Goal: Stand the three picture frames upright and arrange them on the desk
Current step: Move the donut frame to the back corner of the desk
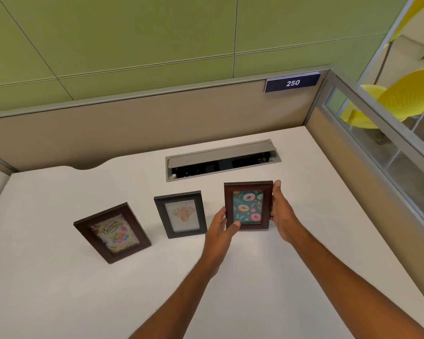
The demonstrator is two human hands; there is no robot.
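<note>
Three picture frames stand upright in a row on the white desk (59, 289). A dark brown frame with a birthday card (112, 232) stands at the left, turned at an angle. In the middle is a black frame with a flower picture (181, 214). A reddish-brown frame with a doughnut picture (248, 205) stands at the right, held from both sides. My left hand (220, 226) grips its lower left corner with the thumb on the front. My right hand (280, 211) holds its right edge, fingers behind it.
An open grey cable hatch (222, 159) is set into the desk just behind the frames. Beige partition walls close the back and right side, with a "250" sign (292, 82) on the back one. Yellow chairs (402, 96) stand beyond the right partition.
</note>
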